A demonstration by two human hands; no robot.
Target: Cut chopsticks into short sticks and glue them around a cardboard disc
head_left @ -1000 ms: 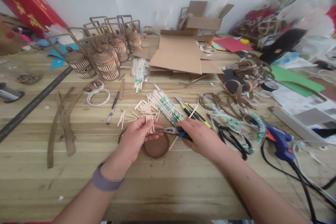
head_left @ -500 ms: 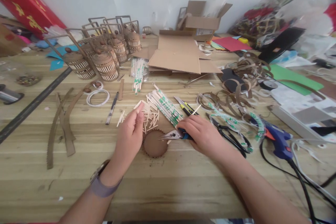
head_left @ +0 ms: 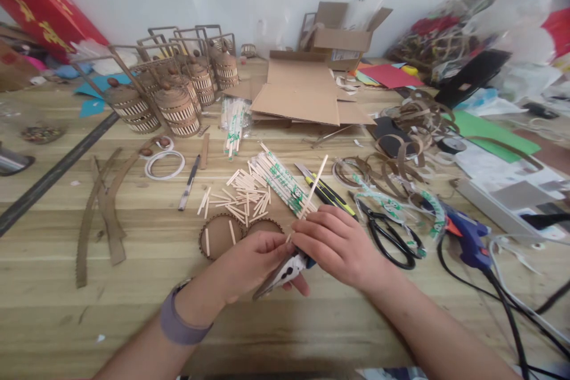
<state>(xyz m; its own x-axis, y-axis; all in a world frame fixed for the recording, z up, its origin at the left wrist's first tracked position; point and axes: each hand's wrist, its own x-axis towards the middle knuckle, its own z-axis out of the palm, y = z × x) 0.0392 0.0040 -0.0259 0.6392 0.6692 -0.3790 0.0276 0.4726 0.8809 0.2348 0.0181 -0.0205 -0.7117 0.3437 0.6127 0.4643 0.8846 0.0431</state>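
My right hand (head_left: 345, 246) is closed around needle-nose pliers (head_left: 284, 273), whose jaws point down and to the left. A wooden chopstick (head_left: 317, 181) also rises from that hand, tilted up to the right. My left hand (head_left: 247, 267) meets it, its thumb and finger pinched on the lower end of the stick; the exact grip is partly hidden. Just behind lie two round cardboard discs with notched rims: the left disc (head_left: 219, 242) carries two short sticks, and the right disc (head_left: 267, 226) is partly covered by my hands. Short cut sticks (head_left: 247, 196) lie scattered beyond.
Paper-wrapped chopsticks (head_left: 280, 181), a yellow-black cutter (head_left: 332, 193) and black scissors (head_left: 387, 234) lie close by. A blue glue gun (head_left: 472, 237) with cables is on the right. Lantern-like baskets (head_left: 178, 113) stand back left; flattened cardboard (head_left: 296, 95) lies behind.
My left hand has moved from the cut sticks down and right to meet my right hand. The pliers have swung downward. The left disc with two sticks is uncovered; the chopstick now points higher.
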